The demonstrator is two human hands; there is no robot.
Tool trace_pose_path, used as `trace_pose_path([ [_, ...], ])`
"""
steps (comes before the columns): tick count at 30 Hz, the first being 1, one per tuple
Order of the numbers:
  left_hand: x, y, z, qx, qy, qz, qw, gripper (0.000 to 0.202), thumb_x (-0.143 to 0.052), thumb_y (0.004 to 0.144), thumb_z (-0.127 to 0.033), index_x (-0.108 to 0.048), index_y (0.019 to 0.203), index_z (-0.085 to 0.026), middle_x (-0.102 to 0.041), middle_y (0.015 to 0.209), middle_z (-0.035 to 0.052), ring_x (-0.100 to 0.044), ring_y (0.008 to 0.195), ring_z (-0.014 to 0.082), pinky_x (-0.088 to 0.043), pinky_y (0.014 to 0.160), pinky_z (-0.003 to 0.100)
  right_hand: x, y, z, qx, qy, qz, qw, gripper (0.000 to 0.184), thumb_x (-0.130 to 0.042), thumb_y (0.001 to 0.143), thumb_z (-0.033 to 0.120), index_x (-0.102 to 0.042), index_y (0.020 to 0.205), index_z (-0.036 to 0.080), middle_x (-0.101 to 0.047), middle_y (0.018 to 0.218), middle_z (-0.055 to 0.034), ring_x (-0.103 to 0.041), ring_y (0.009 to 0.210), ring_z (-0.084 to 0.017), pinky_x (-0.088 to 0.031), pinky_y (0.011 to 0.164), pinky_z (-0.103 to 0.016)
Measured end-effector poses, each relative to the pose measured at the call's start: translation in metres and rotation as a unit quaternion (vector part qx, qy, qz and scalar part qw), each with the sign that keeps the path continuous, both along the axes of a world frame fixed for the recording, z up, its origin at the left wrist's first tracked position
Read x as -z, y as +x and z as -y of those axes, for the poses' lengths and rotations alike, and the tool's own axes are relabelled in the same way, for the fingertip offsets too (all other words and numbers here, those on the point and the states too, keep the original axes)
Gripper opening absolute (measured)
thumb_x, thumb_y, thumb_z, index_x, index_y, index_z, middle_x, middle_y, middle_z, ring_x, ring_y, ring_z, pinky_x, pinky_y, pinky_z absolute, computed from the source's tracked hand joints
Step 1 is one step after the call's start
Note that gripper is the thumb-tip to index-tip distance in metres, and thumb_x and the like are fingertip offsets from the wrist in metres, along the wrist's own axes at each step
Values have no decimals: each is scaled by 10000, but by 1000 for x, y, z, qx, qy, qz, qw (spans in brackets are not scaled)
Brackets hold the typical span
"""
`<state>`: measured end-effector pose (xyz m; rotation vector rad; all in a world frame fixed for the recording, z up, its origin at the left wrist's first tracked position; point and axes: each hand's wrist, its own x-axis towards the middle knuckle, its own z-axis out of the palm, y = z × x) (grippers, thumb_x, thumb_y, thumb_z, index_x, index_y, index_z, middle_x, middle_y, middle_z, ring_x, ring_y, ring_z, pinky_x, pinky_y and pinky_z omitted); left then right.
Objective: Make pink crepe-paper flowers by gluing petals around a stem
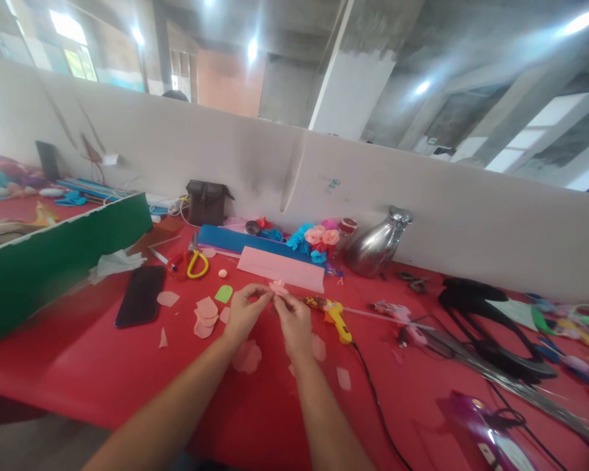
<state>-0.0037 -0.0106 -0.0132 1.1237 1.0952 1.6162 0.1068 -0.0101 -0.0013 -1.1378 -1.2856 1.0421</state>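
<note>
Between the fingertips of both hands is a small pink paper flower (277,286). My left hand (248,307) pinches it from the left, and my right hand (293,317) pinches it from the right and below. Loose pink paper petals (206,316) lie on the red table to the left, with more under my forearms. A green petal-shaped piece (224,294) rests left of my left hand. Right beside my right hand lies a yellow hot glue gun (338,320), its nozzle end toward my fingers. A pink sheet of paper (281,268) lies just behind the flower.
A dark phone (140,296) and yellow-handled scissors (197,263) lie to the left, near a green partition (69,258). Finished paper flowers (319,239) and a metal jug (379,243) stand at the back. Clear wrapped rods (510,379) and a purple device (491,428) lie right.
</note>
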Motion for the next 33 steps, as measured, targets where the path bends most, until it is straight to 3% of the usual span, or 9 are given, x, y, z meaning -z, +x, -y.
trace_pose_path([
  [12, 0, -3, 1, 8, -6, 30, 1000, 136, -617, 718, -270, -681, 735, -152, -662, 760, 44, -590, 783, 172, -434, 795, 292, -1, -1, 1, -19, 102, 103, 989, 232, -518, 808, 288, -708, 901, 195, -697, 821, -57, -616, 762, -205, -481, 698, -318],
  [21, 2, -1, -4, 39, -31, 96, 994, 131, -713, 634, -249, -677, 717, -155, -657, 724, 26, -575, 724, 144, -434, 741, 266, -4, -2, 3, 5, 113, 116, 987, 223, -503, 798, 265, -708, 840, 187, -688, 755, -62, -621, 800, -225, -491, 734, -341],
  [26, 3, -5, -5, 88, -64, 133, 985, 188, -752, 606, -274, -679, 732, -155, -660, 736, 31, -580, 723, 142, -429, 749, 266, -6, -2, 4, 7, 107, 117, 987, 227, -515, 787, 261, -708, 874, 179, -704, 821, -69, -627, 742, -210, -498, 674, -322],
  [30, 1, -12, -6, 149, -79, 111, 979, 264, -742, 631, -315, -716, 827, -139, -684, 803, 80, -602, 806, 190, -430, 801, 305, -1, 0, 2, -11, 96, 88, 991, 239, -538, 784, 277, -692, 946, 192, -708, 942, -73, -626, 713, -197, -499, 622, -303],
  [33, -1, -16, -5, 161, -60, 86, 981, 273, -729, 653, -321, -721, 861, -144, -690, 849, 88, -605, 848, 205, -426, 835, 327, 0, 0, 2, -29, 81, 65, 994, 243, -548, 785, 297, -682, 969, 210, -703, 942, -63, -616, 693, -194, -492, 599, -300],
])
